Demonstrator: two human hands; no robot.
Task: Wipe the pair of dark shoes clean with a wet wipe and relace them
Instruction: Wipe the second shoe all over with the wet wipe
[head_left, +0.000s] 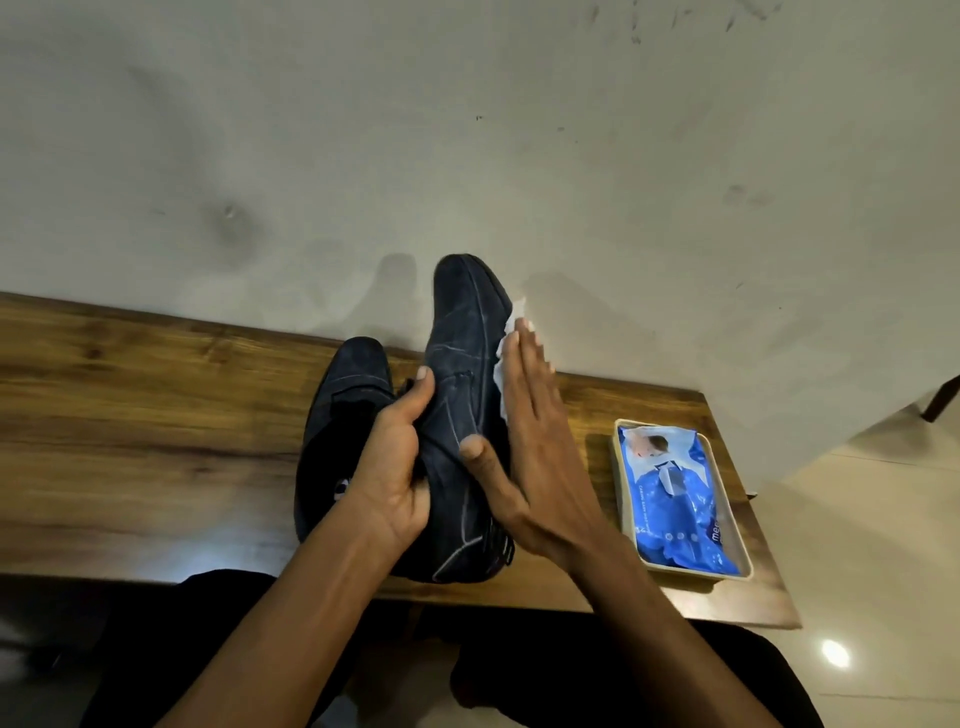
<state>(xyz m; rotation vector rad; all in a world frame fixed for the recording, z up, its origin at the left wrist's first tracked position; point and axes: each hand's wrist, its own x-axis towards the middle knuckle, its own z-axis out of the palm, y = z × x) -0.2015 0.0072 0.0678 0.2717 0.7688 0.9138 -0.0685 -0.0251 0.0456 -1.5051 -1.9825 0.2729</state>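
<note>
Second shoe (340, 415) lies flat on the table (130, 415), at 9 o'clock of the held one, just beside it, toe toward 12. No hand on it; lacing state hard to read from here.

Left hand (397, 467): grip curled round the held shoe (465, 374) at its mid/ankle part, thumb up the near face, fingers tucked behind. It's the clamp.

Held shoe stands raised, long axis about 6 to 12 with the toe at 12 against the wall and the heel low by the table's near edge. Laces show dark at the heel end.

Right hand (524, 441): flat, fingers straight and together, pointing 12, thumb splayed to 9 across the shoe. It pins a white wipe (503, 358) against the shoe's 3 o'clock flank; nothing is gripped, just pressed.

Key relation: palm runs parallel to the shoe's long axis, so I'd guess the stroke goes along 6–12, not across. Right hand is the worker, left only steadies.

Wipe pack (675, 493) sits in a tray (623, 488) at 3 o'clock, well apart, nearer the right hand.

Judgement: mid-wipe on shoe one; relacing not started.
</note>
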